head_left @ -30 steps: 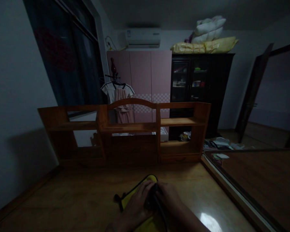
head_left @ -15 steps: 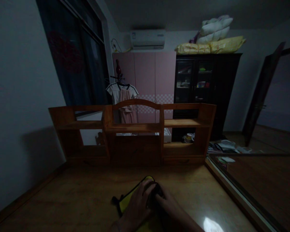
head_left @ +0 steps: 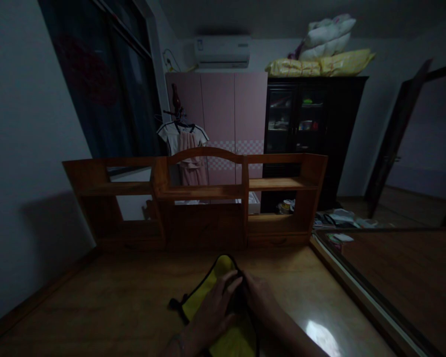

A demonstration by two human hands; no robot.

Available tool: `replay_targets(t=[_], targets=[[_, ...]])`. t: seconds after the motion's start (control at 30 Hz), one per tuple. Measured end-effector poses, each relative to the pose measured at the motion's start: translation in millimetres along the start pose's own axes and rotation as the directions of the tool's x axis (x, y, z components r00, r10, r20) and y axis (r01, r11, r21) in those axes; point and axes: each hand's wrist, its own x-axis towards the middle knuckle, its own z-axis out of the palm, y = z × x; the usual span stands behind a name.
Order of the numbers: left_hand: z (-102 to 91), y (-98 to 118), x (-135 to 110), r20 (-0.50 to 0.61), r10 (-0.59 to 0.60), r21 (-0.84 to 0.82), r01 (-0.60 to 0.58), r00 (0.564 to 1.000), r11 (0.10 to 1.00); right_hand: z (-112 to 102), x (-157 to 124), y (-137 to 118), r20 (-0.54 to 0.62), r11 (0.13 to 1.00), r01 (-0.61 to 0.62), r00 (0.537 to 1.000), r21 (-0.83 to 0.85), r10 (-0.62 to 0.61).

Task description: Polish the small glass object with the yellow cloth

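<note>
A yellow fabric pouch with black edging (head_left: 208,287) lies on the wooden surface (head_left: 126,292) in front of me, a small dark tab sticking out at its left corner. My left hand (head_left: 219,300) rests across the pouch, its fingers bent toward the black right edge. On that same edge my right hand (head_left: 258,297) closes its fingers, close to the left fingertips. Both hands appear to grip the pouch's edge, though dim light hides the exact contact. A band circles my left wrist.
A wooden shelf unit (head_left: 200,192) stands along the far edge of the surface. A raised rail (head_left: 351,292) borders the right side, and a white wall (head_left: 29,173) rises on the left. Beyond are a pink wardrobe (head_left: 217,109) and a dark cabinet (head_left: 342,119).
My hands have shifted along the pouch's right edge and drawn slightly apart. More of the yellow fabric shows at its top and bottom. The view has tilted a little downward and right.
</note>
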Motion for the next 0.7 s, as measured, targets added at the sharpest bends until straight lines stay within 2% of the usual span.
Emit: replay_targets(t=[0.17,0.27,0.4,0.5,0.63,0.7], targets=[[0.2,4,2,0.008,-0.097,-0.058,0.097,0.995,0.994,-6,2,3,0.027,0.987,-0.031,0.999,-0.157,0.035],[3.6,1,1,0.015,-0.111,-0.066,0.112,0.994,0.992,-7,1,7,0.055,0.981,-0.044,0.997,-0.191,0.056],[5.3,-4,0,-0.003,-0.106,-0.049,0.106,0.994,0.993,-5,0,7,0.012,0.999,-0.036,0.999,-0.030,0.037],[5.3,-6,0,-0.046,-0.093,-0.010,0.092,0.995,0.996,1,1,4,-0.065,0.996,-0.026,0.997,0.081,0.031],[6.3,-8,-1,-0.140,-0.092,0.035,0.098,0.986,0.995,9,2,-1,-0.087,0.982,-0.105,0.989,0.155,0.119],[6.4,-8,-1,-0.179,-0.096,0.039,0.105,0.979,0.994,13,3,-3,-0.066,0.953,-0.149,0.983,0.264,0.172]])
